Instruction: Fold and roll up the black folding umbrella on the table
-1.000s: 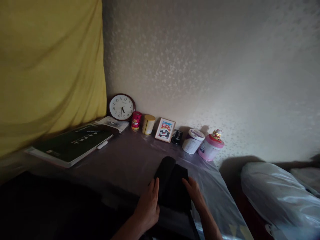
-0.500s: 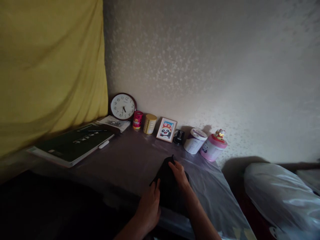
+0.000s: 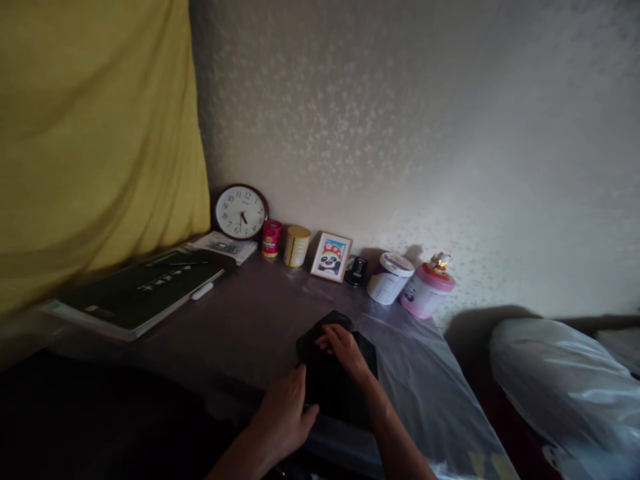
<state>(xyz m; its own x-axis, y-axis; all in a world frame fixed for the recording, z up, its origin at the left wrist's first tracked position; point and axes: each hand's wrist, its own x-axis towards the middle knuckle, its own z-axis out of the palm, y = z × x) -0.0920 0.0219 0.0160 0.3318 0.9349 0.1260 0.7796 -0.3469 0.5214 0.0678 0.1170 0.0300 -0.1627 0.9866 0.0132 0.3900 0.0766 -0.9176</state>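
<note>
A black, soft-looking cloth item (image 3: 335, 387) lies in a loose, flattened heap near the front edge of the table; the dim light hides what kind it is. My right hand (image 3: 343, 348) rests over its upper part, fingers laid across the cloth. At the left edge of the cloth is my left hand (image 3: 280, 413), with thumb and forefinger spread apart and touching or close to it. The other fingers of that hand are hidden.
Along the wall stand a round clock (image 3: 242, 212), a red can (image 3: 271, 239), a yellow tin (image 3: 297, 247), a framed panda picture (image 3: 331, 257), a white tub (image 3: 390, 280) and a pink-lidded tub (image 3: 426, 293). A green book (image 3: 135, 293) lies left. Plastic-wrapped bulk (image 3: 565, 387) sits right.
My right hand has let go of the raised cloth edge and lies over it, slightly left. The cloth's top has spread flatter. My left hand has moved a little left, its thumb opening.
</note>
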